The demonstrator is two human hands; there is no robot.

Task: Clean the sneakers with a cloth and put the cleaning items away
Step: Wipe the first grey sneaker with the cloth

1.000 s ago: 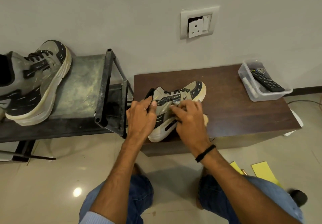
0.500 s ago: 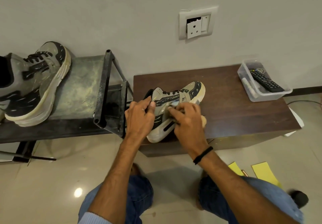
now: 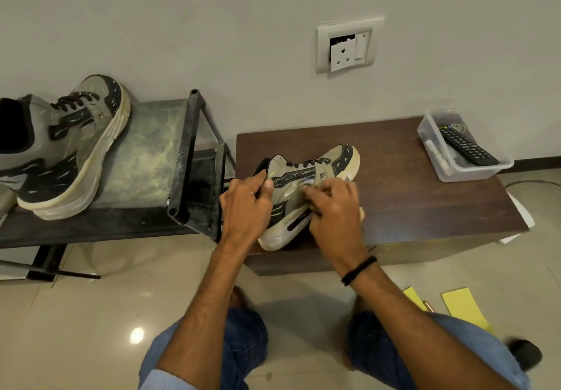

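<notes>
Sneaker (image 3: 306, 183) tilted at the tabletop (image 3: 409, 207) front edge. Left hand (image 3: 246, 207) grips its heel collar. Right hand (image 3: 334, 210), fingers curled, presses cloth (image 3: 362, 213) (mostly hidden) against its side. Risk: hard rub plus slack grip, and the sneaker slides off.

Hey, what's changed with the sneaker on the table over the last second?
The right hand slid slightly toward the toe of the sneaker, fingers curling more, rubbing its side with the cloth. Nothing was picked up or let go. The left hand still grips the heel; that sneaker, the other sneaker on the rack and the box stayed put.
</notes>
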